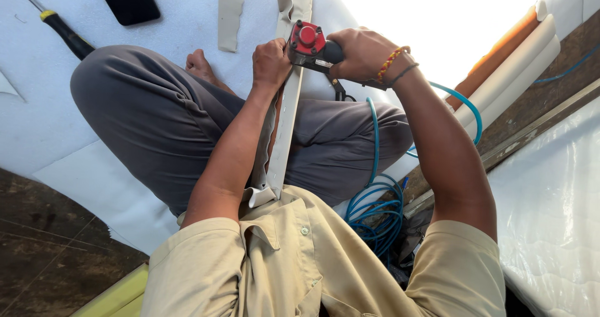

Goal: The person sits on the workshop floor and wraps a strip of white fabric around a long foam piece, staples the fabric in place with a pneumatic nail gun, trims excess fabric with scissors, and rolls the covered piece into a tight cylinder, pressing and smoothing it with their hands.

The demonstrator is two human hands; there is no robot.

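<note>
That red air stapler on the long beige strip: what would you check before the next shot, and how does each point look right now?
1. Right hand grips the red air stapler firmly: ok.
2. Stapler nose sits on the beige strip: ok, as far as the head view shows.
3. Left hand steadies the strip, but its fingers lie right beside the nose: not ok, probably too close.
4. Strip lies straight along the lap: ok.
5. Blue air hose free of kinks: cannot tell, it lies in coils beside the leg.
6. Bare foot is out of the tool's line: ok.
</note>
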